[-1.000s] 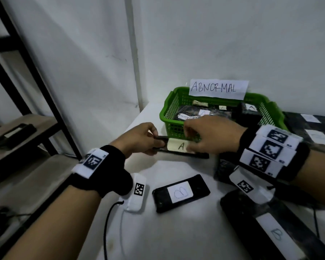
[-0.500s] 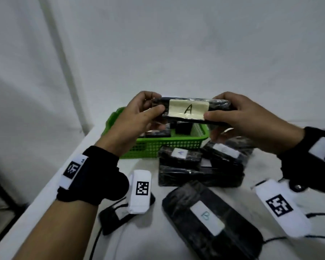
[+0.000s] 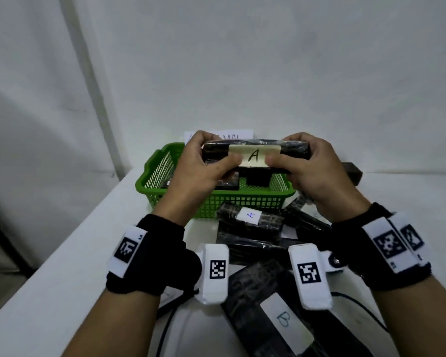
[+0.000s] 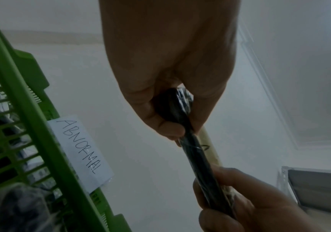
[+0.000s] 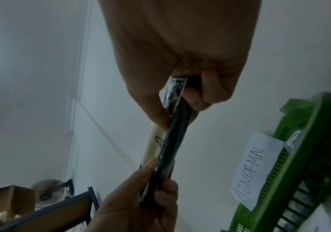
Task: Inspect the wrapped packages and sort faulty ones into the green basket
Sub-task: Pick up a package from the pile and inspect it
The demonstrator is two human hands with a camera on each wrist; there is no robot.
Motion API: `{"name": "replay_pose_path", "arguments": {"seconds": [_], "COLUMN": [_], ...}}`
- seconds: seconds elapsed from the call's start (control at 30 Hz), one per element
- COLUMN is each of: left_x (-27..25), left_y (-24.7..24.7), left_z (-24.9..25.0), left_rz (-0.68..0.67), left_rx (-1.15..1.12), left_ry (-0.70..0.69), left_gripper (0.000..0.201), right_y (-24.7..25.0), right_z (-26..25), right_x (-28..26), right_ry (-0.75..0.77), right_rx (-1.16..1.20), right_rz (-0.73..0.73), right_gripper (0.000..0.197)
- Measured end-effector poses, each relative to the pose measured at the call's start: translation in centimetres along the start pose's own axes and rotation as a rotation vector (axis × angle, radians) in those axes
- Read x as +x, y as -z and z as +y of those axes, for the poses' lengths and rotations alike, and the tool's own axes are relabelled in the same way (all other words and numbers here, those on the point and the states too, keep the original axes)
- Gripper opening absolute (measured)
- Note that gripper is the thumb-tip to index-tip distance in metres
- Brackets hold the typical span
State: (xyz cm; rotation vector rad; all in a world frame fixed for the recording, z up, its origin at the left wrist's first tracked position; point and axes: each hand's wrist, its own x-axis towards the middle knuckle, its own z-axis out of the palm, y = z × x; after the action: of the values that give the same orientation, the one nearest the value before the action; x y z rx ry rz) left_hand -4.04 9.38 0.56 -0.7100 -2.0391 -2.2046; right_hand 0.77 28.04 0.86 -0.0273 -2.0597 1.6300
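Note:
Both hands hold a flat black wrapped package (image 3: pixel 252 153) with a cream label marked A up over the green basket (image 3: pixel 165 173). My left hand (image 3: pixel 204 163) grips its left end, thumb on the front. My right hand (image 3: pixel 307 163) grips its right end the same way. In the left wrist view the package (image 4: pixel 198 158) shows edge-on between my left hand (image 4: pixel 170 113) and the right hand's fingers (image 4: pixel 240 204). The right wrist view shows the same package (image 5: pixel 170 141) held at both ends. The basket carries a white ABNORMAL sign (image 4: pixel 81 150) and holds dark packages.
On the white table (image 3: pixel 75 279) in front of the basket lies a pile of black wrapped packages, one labelled A (image 3: pixel 250 217) and a larger one labelled B (image 3: pixel 286 320). Cables run along the near table. A white wall stands close behind; the table edge falls away at left.
The A package was picked up off the table near the basket and raised with both hands. Since half a second ago both thumbs have slid inward to the label's edges.

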Motion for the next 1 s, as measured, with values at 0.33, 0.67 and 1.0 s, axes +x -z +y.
{"name": "replay_pose_path", "arguments": {"seconds": [0.33,0.67,1.0], "left_x": [-0.1,0.1,0.3], "left_y": [0.1,0.1,0.5], "left_z": [0.1,0.0,0.4], "left_rz": [-0.070,-0.117,-0.108], "left_rx": [0.081,0.073,-0.003], "left_ry": [-0.025,-0.152,-0.140], "left_gripper": [0.024,0.025,0.015], "right_y": [0.1,0.5,0.6], "right_z": [0.5,0.0,-0.4], "right_x": [-0.1,-0.9,-1.0], "right_ry": [0.192,0.181,0.316], "right_rx": [-0.125,0.031,0.019], "right_rz": [0.035,0.024,-0.032], "right_gripper": [0.028,0.017,0.028]}}
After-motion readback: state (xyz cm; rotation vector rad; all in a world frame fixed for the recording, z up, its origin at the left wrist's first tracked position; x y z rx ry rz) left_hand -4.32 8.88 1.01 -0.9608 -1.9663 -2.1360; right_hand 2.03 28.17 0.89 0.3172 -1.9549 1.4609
